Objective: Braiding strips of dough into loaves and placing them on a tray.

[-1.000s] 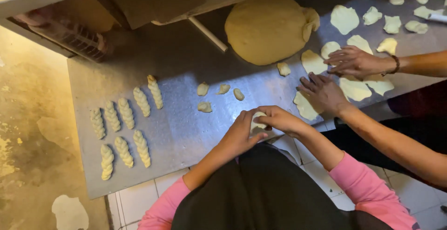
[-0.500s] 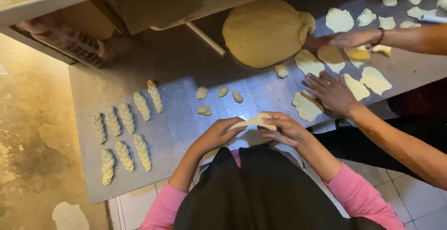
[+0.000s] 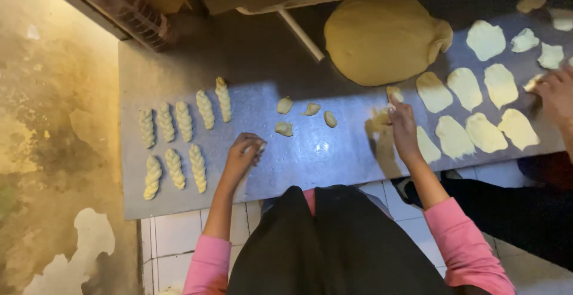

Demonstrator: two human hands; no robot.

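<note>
dough piece [image 3: 259, 147] pinched in left hand [image 3: 243, 155] fingers, just above desk [image 3: 310, 158]. right hand [image 3: 403, 129] fingers closed on dough bit [image 3: 394, 94] beside flat rounds [image 3: 453, 137]. twists [image 3: 179, 143] left of left fingers.

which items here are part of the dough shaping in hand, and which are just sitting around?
In use:
left hand, closed on a small dough bit
right hand, at a flat dough piece
braided pieces, in two rows
small dough lumps
flattened dough pieces
big dough mound
metal table

Lying about:
wire rack
white rod
</note>
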